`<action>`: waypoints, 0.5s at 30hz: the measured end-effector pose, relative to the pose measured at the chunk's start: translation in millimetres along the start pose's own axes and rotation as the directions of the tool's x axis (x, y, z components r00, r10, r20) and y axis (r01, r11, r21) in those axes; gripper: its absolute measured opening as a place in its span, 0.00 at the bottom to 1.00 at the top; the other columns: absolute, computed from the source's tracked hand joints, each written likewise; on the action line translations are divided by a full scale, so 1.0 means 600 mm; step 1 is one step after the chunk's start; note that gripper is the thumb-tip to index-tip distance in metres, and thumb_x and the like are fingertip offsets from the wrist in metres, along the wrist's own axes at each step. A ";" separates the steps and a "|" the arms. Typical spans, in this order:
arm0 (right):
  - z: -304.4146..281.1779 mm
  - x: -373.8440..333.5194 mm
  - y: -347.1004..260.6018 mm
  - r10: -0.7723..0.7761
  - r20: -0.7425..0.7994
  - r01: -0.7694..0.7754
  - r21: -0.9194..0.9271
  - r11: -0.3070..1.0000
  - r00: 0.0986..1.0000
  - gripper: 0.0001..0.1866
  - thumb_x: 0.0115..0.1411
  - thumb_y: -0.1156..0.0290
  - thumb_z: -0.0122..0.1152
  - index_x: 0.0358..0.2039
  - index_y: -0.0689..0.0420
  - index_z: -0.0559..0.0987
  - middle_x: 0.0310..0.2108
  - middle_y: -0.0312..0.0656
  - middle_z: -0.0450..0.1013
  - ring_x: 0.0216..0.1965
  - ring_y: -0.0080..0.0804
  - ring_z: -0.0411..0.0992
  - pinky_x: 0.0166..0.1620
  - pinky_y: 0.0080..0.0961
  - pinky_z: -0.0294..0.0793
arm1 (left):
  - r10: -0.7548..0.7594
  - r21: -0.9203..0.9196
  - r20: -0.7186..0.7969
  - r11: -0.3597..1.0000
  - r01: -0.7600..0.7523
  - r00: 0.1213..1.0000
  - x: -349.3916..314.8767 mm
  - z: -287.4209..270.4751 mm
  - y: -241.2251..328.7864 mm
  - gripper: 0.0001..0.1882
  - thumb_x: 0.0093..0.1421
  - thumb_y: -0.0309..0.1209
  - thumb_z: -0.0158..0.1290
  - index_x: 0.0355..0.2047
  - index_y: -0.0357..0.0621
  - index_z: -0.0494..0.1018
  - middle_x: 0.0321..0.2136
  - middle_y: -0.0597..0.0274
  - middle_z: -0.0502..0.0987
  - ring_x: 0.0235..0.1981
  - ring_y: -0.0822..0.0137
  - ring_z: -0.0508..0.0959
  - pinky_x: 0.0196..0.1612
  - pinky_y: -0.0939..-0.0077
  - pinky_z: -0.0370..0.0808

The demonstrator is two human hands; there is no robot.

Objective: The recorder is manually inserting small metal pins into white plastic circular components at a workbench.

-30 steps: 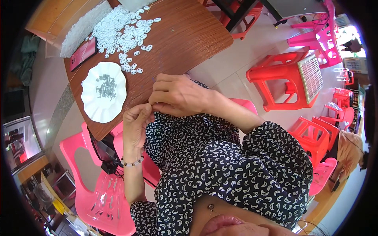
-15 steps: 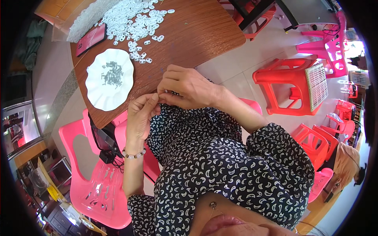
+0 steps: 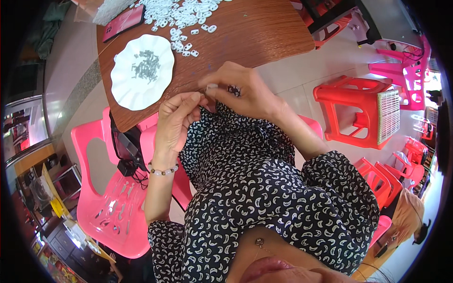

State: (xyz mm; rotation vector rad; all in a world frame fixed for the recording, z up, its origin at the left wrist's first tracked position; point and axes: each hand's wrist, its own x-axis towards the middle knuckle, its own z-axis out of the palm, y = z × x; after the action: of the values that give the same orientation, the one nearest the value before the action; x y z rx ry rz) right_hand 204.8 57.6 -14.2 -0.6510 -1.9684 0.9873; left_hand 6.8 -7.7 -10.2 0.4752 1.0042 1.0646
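Observation:
My left hand (image 3: 177, 115) is closed in a pinch, thumb against the fingers, just off the table's near edge. Whatever it may hold is too small to make out. To its right, my right hand (image 3: 247, 92) is blurred by motion, its thumb and fingers closed on a small white piece (image 3: 212, 86). Beyond the hands, a white scalloped plate (image 3: 123, 89) carries a heap of small grey, rod-like parts (image 3: 146, 65). Many small white oval plastic pieces with holes (image 3: 177, 16) lie spread behind it on the brown wooden table (image 3: 264, 37).
A pink phone-like object (image 3: 123, 22) lies beside the white pieces, near a clear bag of pale bits (image 3: 111, 10). Left of me stands a pink chair (image 3: 115, 212) with a black bag (image 3: 127, 146). Red plastic stools (image 3: 347, 89) stand on the right.
My right hand has pulled a little away from the left, and a white piece now shows at its fingers. The left stays pinched. The view has shifted, so the table sits higher.

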 end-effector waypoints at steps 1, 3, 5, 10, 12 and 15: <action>0.002 -0.007 -0.010 0.274 0.004 -0.271 0.149 0.951 0.962 0.16 0.58 0.74 0.63 0.47 0.59 0.78 0.34 0.38 0.78 0.34 0.23 0.73 0.40 0.22 0.74 | 0.025 0.009 -0.011 1.000 -0.025 1.000 -0.001 0.002 -0.001 0.08 0.61 0.27 0.57 0.36 0.34 0.78 0.30 0.60 0.81 0.23 0.80 0.73 0.28 0.90 0.71; 0.008 -0.012 -0.006 0.487 0.031 -0.449 0.446 0.774 0.873 0.17 0.59 0.74 0.63 0.49 0.62 0.77 0.35 0.37 0.78 0.32 0.20 0.74 0.40 0.17 0.74 | 0.074 0.041 -0.043 0.997 -0.072 0.996 -0.003 0.007 -0.002 0.08 0.60 0.28 0.57 0.36 0.35 0.78 0.30 0.60 0.81 0.23 0.81 0.72 0.27 0.89 0.70; 0.007 -0.009 -0.005 0.531 0.048 -0.490 0.461 0.740 0.846 0.16 0.60 0.72 0.63 0.47 0.64 0.76 0.34 0.37 0.78 0.30 0.19 0.74 0.39 0.16 0.74 | 0.113 0.098 -0.075 0.990 -0.105 0.991 -0.004 0.007 -0.003 0.09 0.60 0.30 0.58 0.36 0.35 0.79 0.30 0.61 0.81 0.23 0.81 0.72 0.28 0.89 0.69; 0.011 -0.015 -0.002 0.582 0.098 -0.520 0.587 0.621 0.807 0.10 0.60 0.72 0.62 0.38 0.66 0.77 0.27 0.38 0.78 0.25 0.17 0.71 0.27 0.16 0.72 | 0.173 0.179 -0.099 0.972 -0.153 0.980 -0.007 0.017 -0.002 0.10 0.60 0.31 0.58 0.36 0.36 0.79 0.30 0.62 0.81 0.24 0.82 0.71 0.30 0.88 0.68; 0.013 -0.016 -0.001 0.580 0.093 -0.508 0.606 0.612 0.809 0.10 0.60 0.71 0.62 0.37 0.65 0.78 0.27 0.38 0.78 0.25 0.17 0.71 0.27 0.16 0.72 | 0.212 0.236 -0.104 0.954 -0.183 0.972 -0.007 0.020 -0.003 0.10 0.60 0.32 0.58 0.36 0.37 0.79 0.31 0.63 0.81 0.25 0.82 0.71 0.31 0.88 0.68; 0.015 -0.015 -0.007 0.552 0.106 -0.513 0.544 0.664 0.827 0.10 0.61 0.70 0.62 0.35 0.65 0.78 0.26 0.38 0.78 0.24 0.16 0.71 0.26 0.15 0.71 | 0.246 0.289 -0.090 0.934 -0.211 0.965 -0.009 0.024 -0.004 0.10 0.61 0.33 0.58 0.36 0.37 0.79 0.31 0.64 0.81 0.26 0.82 0.71 0.31 0.88 0.68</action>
State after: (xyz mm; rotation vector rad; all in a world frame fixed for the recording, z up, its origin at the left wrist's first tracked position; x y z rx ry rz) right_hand 201.6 45.2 -18.1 -0.9263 -1.3161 1.7869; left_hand 19.6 -11.9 -2.6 0.7774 1.2402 1.1773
